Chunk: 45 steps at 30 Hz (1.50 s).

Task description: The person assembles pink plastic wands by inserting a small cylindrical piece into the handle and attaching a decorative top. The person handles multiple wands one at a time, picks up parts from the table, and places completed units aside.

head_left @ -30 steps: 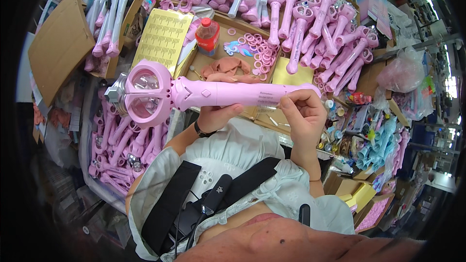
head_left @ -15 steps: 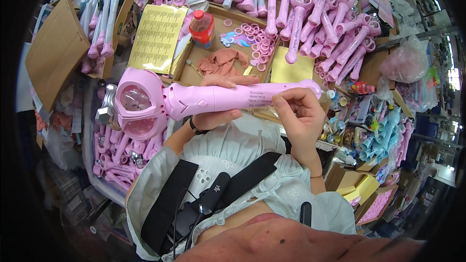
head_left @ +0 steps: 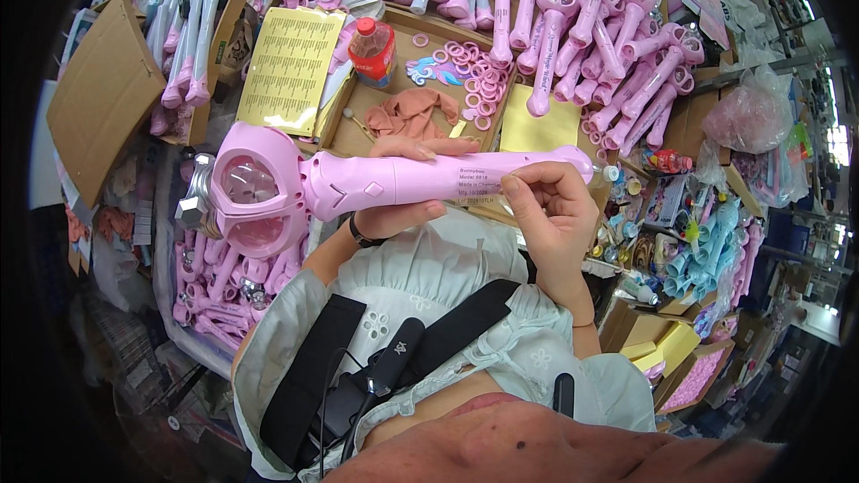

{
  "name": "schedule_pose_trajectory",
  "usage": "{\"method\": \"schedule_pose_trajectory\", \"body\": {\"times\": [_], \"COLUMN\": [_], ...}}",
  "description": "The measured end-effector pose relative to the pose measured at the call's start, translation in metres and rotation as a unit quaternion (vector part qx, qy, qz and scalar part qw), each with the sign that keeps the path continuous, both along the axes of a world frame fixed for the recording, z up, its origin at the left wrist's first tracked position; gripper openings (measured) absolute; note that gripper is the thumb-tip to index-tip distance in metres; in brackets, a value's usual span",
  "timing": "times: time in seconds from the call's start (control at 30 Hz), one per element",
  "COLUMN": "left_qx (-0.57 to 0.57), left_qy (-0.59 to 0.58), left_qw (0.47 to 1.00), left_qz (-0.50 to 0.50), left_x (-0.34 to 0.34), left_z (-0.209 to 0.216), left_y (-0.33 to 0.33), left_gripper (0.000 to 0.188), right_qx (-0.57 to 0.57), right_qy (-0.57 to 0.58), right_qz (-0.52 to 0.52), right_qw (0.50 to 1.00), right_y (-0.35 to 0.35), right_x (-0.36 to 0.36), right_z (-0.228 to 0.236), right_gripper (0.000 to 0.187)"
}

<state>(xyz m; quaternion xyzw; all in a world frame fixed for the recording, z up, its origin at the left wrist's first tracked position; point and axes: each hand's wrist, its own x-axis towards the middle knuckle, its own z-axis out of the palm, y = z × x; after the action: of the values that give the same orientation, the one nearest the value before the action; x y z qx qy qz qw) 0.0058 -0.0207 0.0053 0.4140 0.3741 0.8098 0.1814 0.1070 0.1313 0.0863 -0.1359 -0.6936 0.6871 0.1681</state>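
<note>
A large pink toy wand [head_left: 344, 188] lies across in front of me, its round clear-windowed head to the left with a silver faceted tip [head_left: 192, 210]. My left hand [head_left: 386, 221] is wrapped round the middle of the handle from below, fingertips showing along the far side. On the handle sits a clear label [head_left: 474, 184] with small dark print. My right hand [head_left: 557, 215] has its thumb and forefinger pinched together at the label's right end, close against the handle. The other right fingers are curled.
Beyond the wand, a cardboard tray [head_left: 335, 136] holds a red-capped bottle [head_left: 371, 54], pink rings [head_left: 483, 89] and an orange-brown cloth [head_left: 412, 114]. Yellow label sheets [head_left: 288, 72] lie left of the bottle. Pink wands [head_left: 591, 27] are piled at the far right; more fill a bin [head_left: 192, 340] at left.
Almost nothing differs. The wand's head has shifted very slightly, and both hands keep their places on the handle and label.
</note>
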Motion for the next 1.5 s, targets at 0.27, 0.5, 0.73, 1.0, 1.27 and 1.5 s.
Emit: {"method": "schedule_pose_trajectory", "body": {"times": [0.27, 0.5, 0.73, 1.0, 1.27, 1.5], "left_qx": [0.002, -0.003, -0.001, -0.013, -0.007, -0.009], "left_qy": [-0.009, -0.011, -0.008, -0.007, -0.009, -0.005], "left_qw": [1.000, 1.000, 1.000, 1.000, 1.000, 1.000], "left_qz": [0.005, 0.004, 0.002, 0.003, 0.000, -0.005], "left_x": [0.0012, 0.0016, 0.0015, 0.0019, 0.0023, 0.0021], "left_z": [-0.0010, -0.0020, -0.0013, -0.0007, -0.0019, -0.0015], "left_y": [-0.0006, -0.0017, -0.0007, -0.0017, -0.0005, -0.0021], "left_gripper": [0.043, 0.043, 0.043, 0.044, 0.045, 0.045], "right_qx": [0.003, 0.010, 0.009, -0.003, 0.019, 0.022], "right_qy": [0.005, 0.002, 0.007, -0.018, 0.007, 0.005], "right_qz": [0.005, 0.004, 0.002, 0.001, 0.000, -0.003], "right_qw": [1.000, 1.000, 1.000, 1.000, 1.000, 1.000], "right_y": [-0.0011, -0.0014, -0.0010, 0.0000, 0.0010, -0.0002], "right_x": [-0.0007, -0.0004, -0.0008, 0.0006, -0.0004, -0.0005], "right_z": [-0.0021, -0.0023, -0.0053, -0.0028, -0.0072, -0.0079], "right_gripper": [0.011, 0.011, 0.011, 0.012, 0.012, 0.012]}}
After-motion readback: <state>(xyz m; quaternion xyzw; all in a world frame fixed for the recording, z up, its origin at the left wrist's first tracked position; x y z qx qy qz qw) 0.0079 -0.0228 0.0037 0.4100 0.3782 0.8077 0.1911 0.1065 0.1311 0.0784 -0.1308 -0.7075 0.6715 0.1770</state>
